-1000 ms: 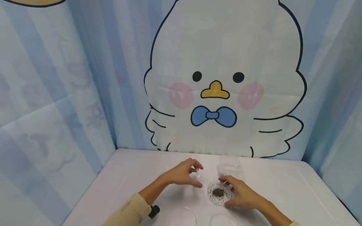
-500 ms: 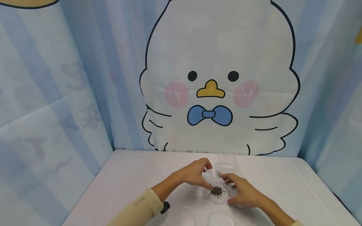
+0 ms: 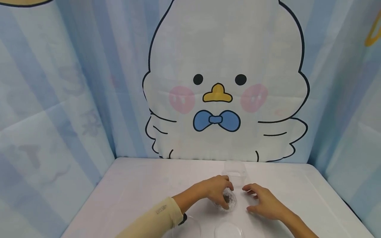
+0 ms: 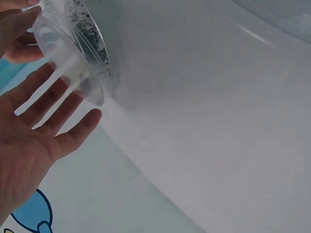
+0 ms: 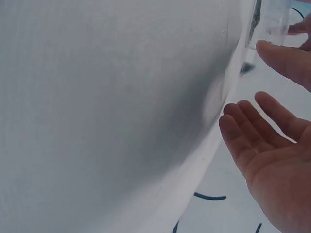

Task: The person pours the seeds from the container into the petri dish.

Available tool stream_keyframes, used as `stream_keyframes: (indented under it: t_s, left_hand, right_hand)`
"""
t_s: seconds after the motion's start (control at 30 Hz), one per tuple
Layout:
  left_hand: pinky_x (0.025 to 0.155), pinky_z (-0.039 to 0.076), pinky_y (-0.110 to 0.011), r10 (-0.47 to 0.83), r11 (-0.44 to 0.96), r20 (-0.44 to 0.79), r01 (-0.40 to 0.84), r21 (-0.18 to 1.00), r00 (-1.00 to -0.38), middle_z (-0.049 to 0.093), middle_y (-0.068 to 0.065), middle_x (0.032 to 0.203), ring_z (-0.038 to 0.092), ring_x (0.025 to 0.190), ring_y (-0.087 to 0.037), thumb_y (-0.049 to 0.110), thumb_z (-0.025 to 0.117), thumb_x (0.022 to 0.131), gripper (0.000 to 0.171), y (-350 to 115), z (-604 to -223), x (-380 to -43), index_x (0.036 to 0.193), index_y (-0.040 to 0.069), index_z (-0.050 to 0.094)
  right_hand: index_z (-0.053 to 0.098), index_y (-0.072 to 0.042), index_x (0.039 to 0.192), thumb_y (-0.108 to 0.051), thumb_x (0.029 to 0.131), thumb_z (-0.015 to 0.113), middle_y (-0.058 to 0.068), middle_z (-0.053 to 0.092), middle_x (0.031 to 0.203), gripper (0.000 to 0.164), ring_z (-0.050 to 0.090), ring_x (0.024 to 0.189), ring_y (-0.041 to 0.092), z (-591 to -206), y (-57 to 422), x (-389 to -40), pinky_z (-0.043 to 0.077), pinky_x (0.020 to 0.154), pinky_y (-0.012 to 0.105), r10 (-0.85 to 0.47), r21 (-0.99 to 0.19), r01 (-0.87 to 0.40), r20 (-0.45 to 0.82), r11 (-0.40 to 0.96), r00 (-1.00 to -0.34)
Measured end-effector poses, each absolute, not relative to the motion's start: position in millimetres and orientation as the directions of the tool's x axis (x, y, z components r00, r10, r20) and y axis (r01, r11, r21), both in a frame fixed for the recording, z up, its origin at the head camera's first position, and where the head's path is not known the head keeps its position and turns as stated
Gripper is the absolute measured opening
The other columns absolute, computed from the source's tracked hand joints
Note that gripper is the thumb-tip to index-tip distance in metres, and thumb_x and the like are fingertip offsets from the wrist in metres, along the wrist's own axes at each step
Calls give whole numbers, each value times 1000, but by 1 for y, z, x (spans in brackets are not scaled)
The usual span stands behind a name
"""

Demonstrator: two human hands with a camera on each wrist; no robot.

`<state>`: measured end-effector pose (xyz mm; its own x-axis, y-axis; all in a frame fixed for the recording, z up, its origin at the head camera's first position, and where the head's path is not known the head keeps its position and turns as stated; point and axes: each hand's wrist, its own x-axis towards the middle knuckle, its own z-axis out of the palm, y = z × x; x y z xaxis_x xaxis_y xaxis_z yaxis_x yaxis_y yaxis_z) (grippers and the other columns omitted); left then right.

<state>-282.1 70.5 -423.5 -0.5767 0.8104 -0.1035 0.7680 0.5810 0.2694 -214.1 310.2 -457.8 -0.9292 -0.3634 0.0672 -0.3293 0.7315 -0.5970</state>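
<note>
A round clear dish with dark specks and a dark clump (image 3: 232,200) sits on the white table. Over it is a clear round lid (image 4: 63,56), which my left hand (image 3: 218,191) grips by the rim between thumb and fingers. In the left wrist view, lid and speckled dish (image 4: 92,36) lie close together; whether the lid is fully seated I cannot tell. My right hand (image 3: 265,202) hovers just right of the dish, apart from it, fingers relaxed and holding nothing. The left hand hides part of the dish in the head view.
Behind the dish lies a clear plastic container (image 3: 235,170). Two clear round pieces (image 3: 228,230) (image 3: 187,228) lie near the front of the white table (image 3: 143,185). A printed curtain (image 3: 220,142) stands at the table's back edge.
My left hand has carried the clear lid rightward and down onto the speckled dish. The right hand has let go of the dish's edge and drawn away to the right.
</note>
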Motion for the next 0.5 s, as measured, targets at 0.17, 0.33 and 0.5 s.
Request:
stream_keyframes:
  t_s: [0.17,0.33,0.5]
  left_hand:
    - [92,49,-18,812,581,-103,781,229,-574,61,5,126,56,106,-4,43,92,78,61,78,-428,-279,131,19,72]
    - [90,47,-16,819,572,-112,788,227,-562,61,5,126,54,103,-3,43,92,77,62,81,-436,-280,132,20,72]
    - [92,49,-18,819,572,-96,791,219,-566,62,8,125,55,106,-2,46,92,77,61,80,-444,-281,131,24,73]
  right_hand:
    - [62,-2,126,-17,80,89,9,67,125,55,67,111,33,-462,317,-218,58,89,39,-351,-587,-330,83,740,-933]
    - [63,-3,125,-17,80,89,8,67,124,54,67,111,32,-466,319,-219,58,88,36,-345,-594,-326,86,735,-935]
    - [63,-2,125,-16,81,88,9,67,124,53,67,110,33,-465,319,-218,58,88,38,-342,-593,-329,94,735,-935]
